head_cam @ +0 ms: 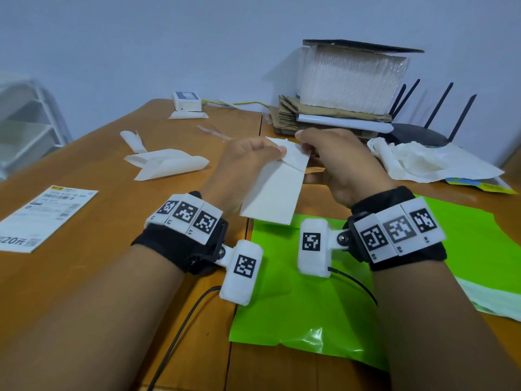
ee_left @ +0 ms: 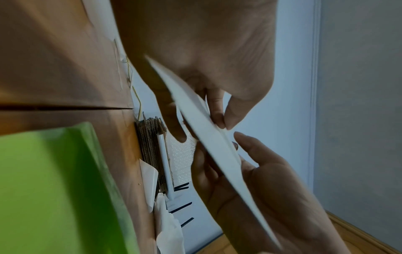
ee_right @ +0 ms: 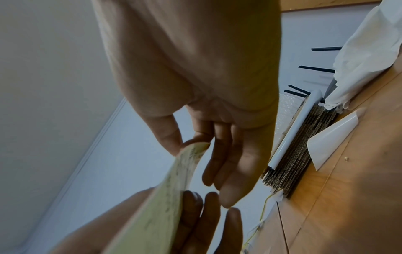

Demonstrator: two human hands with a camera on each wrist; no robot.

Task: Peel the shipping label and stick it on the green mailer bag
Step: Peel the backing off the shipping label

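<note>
Left hand (head_cam: 248, 162) raised above table, thumb and fingers pinching far left corner of shipping label (head_cam: 275, 190). Right hand (head_cam: 338, 162) level with it, thumb and forefinger pinching label's far right corner, other fingers loosely extended. Label hangs between hands, blank side toward head camera; printed face blurred in right wrist view. Whether backing has separated: cannot tell. Green mailer bag (head_cam: 310, 306) flat below wrists, near edge cut off. Beyond hands: wooden table (head_cam: 84, 277), corrugated cardboard stack (head_cam: 324, 117), router (head_cam: 417, 134), pale wall.
</note>
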